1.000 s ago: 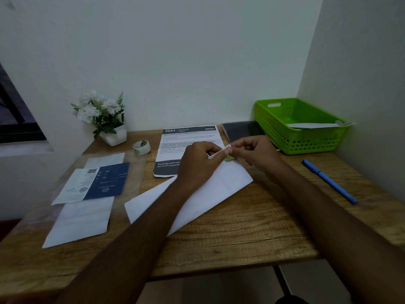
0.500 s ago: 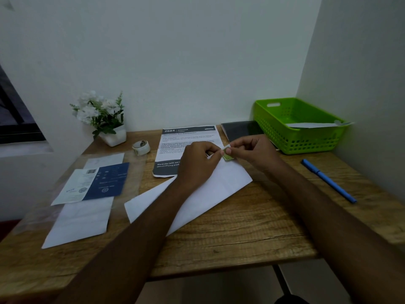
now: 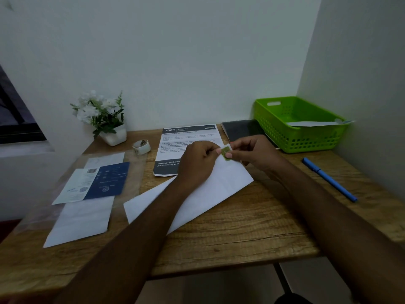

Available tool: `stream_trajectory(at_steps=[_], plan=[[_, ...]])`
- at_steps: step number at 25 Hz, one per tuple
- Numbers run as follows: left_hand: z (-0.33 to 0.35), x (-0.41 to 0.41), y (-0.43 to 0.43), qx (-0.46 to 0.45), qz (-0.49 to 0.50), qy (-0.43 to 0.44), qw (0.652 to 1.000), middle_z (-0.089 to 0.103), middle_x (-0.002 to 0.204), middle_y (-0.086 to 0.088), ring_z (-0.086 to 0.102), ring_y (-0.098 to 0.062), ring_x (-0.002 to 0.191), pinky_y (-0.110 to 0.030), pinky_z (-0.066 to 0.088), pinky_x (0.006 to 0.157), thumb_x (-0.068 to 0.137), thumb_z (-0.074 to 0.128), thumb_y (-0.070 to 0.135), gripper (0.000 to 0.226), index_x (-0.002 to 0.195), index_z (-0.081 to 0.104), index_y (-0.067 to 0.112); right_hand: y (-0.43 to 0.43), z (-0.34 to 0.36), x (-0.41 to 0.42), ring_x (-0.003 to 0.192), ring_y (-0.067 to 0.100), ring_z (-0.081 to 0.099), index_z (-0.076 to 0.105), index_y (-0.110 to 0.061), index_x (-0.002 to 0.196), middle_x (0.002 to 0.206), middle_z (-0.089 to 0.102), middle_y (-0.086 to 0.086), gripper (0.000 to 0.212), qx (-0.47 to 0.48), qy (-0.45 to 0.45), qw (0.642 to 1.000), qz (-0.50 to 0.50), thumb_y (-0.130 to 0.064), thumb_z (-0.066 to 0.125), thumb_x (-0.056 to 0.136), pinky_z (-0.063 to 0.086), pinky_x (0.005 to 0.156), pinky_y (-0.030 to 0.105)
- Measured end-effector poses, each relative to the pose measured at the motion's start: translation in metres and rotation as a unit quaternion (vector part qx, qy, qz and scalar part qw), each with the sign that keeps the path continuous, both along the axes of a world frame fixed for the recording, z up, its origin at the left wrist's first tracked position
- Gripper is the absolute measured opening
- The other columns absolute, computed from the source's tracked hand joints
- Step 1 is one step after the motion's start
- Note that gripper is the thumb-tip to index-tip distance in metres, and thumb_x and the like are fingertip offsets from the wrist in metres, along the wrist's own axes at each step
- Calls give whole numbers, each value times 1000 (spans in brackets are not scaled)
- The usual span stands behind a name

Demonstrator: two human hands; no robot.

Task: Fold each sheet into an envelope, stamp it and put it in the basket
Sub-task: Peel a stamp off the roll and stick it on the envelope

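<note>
Wooden desk, both hands pinching green stamp over envelope

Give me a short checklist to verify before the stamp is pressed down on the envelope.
1. Stamp held by both hands, left and right: ok.
2. Stamp over the far corner of the envelope: ok.
3. Envelope lying flat on the table: ok.
4. Stamp already stuck flat: cannot tell, fingers cover its edges.
5. Backing peeled off the stamp: cannot tell.
6. Basket has room, with one paper in it: ok.
</note>
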State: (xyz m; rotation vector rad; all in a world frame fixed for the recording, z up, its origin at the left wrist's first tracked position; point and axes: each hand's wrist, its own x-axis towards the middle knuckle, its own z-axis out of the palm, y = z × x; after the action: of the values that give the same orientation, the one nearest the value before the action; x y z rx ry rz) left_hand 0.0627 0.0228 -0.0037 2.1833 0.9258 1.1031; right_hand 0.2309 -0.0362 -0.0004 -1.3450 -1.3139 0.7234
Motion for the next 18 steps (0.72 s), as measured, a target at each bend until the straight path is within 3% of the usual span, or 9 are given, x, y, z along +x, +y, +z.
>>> stream_trajectory(at_steps=[4,9,13,18], plan=[[-2,1,2,-5,8,25,1000,71,87,-4,62,-20,83,-43,52,77,90,57,20,17,92,73,13,0,-2,3,79,12,70,71,-4,97,85,75,4,24,-15,8,999,45,5,73,75,58,70,24],[-3,0,-1,16,16,33,999,71,78,0,63,-17,76,-40,53,71,85,63,25,14,86,74,17,-2,-3,-7,77,16,68,73,-1,90,86,74,12,14,4,17,1000,3,-12,72,82,55,66,27],[-4,0,-3,-25,6,28,999,67,70,8,62,-8,69,-33,51,62,70,72,43,21,77,72,23,0,-3,-11,66,9,66,73,-8,78,72,71,3,5,15,15,1000,-7,-6,71,82,53,60,21],[-1,0,0,-58,-14,21,998,69,73,5,61,-6,64,-30,50,60,68,81,32,20,81,74,18,0,-5,-8,73,16,69,73,-1,87,82,73,13,10,15,40,999,-14,0,75,76,58,67,27]])
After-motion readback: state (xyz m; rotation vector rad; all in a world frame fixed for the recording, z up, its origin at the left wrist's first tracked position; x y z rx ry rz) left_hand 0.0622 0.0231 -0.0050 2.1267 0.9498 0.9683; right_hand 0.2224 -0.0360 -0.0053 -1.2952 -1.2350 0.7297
